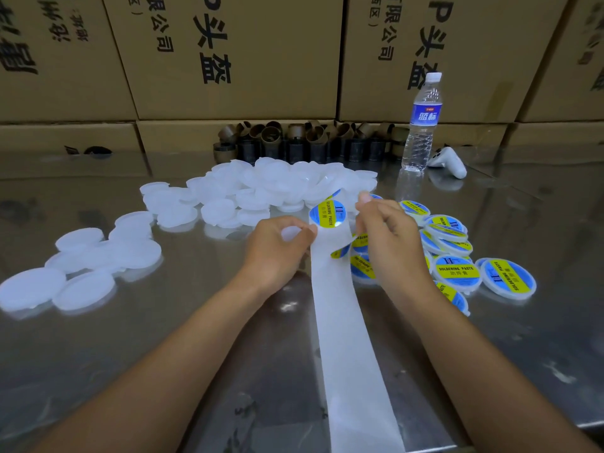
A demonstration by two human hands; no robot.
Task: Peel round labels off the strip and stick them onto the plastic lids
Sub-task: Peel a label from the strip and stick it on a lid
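Holding a lid (290, 233) in curled left fingers (271, 223) against the strip (346, 338) at its left edge, pinching its folded top with right fingers (364, 200), just right of the label (327, 214) lying between them, above the table (163, 322)

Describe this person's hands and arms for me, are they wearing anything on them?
Nothing is worn that the head view shows. The left hand and right hand have no gloves, and no ring, watch or bracelet is visible. The forearms are uncovered all the way to the picture's lower edge, so no sleeve comes into view.
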